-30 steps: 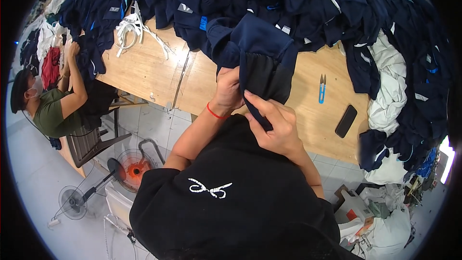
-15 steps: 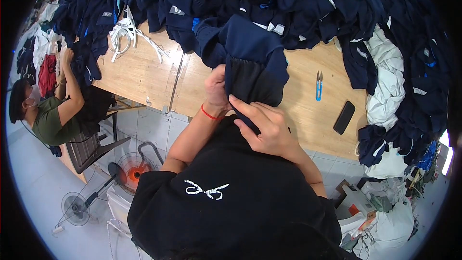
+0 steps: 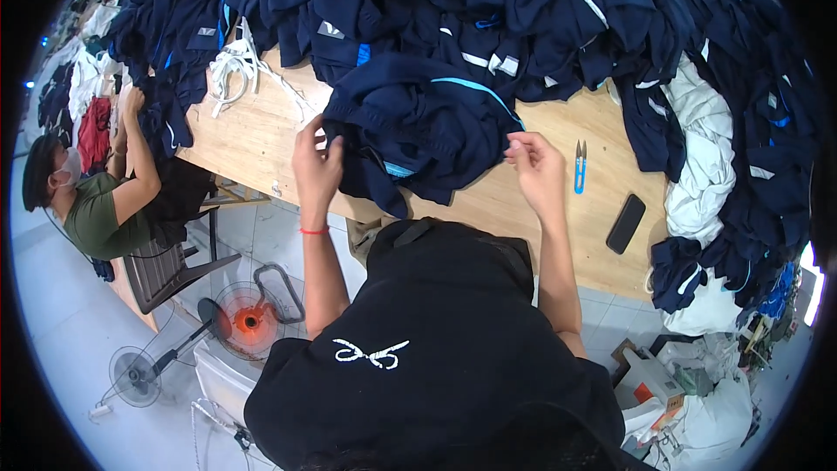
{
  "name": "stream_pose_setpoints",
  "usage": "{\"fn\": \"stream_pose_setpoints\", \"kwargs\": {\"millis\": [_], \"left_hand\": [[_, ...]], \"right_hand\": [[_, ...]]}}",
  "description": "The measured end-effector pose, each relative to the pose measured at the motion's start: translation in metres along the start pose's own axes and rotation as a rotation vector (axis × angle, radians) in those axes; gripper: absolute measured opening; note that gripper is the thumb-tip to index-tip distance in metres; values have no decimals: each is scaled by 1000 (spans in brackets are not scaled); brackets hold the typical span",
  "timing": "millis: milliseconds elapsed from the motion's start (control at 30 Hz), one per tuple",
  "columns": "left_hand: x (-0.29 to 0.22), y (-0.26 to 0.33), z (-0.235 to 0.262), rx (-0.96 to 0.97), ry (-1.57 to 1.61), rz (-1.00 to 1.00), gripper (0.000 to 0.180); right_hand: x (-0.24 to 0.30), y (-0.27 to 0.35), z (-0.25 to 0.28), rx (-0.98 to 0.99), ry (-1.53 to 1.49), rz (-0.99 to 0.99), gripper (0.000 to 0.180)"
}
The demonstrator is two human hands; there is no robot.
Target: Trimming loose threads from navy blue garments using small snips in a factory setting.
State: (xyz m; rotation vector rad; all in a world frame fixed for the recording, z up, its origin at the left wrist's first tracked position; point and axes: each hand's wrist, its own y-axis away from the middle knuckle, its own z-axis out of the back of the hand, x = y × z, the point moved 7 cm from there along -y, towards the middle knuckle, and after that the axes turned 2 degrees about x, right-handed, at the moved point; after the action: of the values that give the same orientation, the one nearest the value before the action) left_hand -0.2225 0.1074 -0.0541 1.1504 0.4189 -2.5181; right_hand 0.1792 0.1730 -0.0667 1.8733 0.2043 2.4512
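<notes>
A crumpled navy garment (image 3: 423, 126) with a light blue stripe lies on the wooden table (image 3: 253, 135) in front of me. My left hand (image 3: 316, 166), with a red band at the wrist, pinches its left edge. My right hand (image 3: 536, 170) sits at its right edge with fingers curled; whether it grips cloth is unclear. A black garment (image 3: 436, 340) hangs over my lap below the table edge.
A big heap of navy clothes (image 3: 523, 9) covers the back of the table. Blue thread snips (image 3: 580, 166) and a black phone (image 3: 625, 223) lie right of my right hand. White straps (image 3: 231, 65) lie at left. A seated person (image 3: 96, 201) works at far left. A fan (image 3: 248, 318) stands on the floor.
The navy garment was held up folded between both hands close together; now it is spread crumpled on the table and my hands have moved apart to its two sides.
</notes>
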Motion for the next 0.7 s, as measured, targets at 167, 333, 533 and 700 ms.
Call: {"fn": "stream_pose_setpoints", "kwargs": {"millis": [167, 333, 533, 700], "left_hand": [[-17, 1, -23, 40, -150, -14, 47], [-20, 57, -21, 416, -359, -148, 57], [-20, 54, -36, 508, -303, -354, 38], [-79, 14, -77, 544, 771, 254, 35]], "right_hand": [[38, 1, -100, 277, 282, 270, 50], [11, 15, -114, 161, 418, 380, 48], [32, 6, -103, 233, 85, 200, 22], [151, 38, -95, 194, -10, 582, 19]]}}
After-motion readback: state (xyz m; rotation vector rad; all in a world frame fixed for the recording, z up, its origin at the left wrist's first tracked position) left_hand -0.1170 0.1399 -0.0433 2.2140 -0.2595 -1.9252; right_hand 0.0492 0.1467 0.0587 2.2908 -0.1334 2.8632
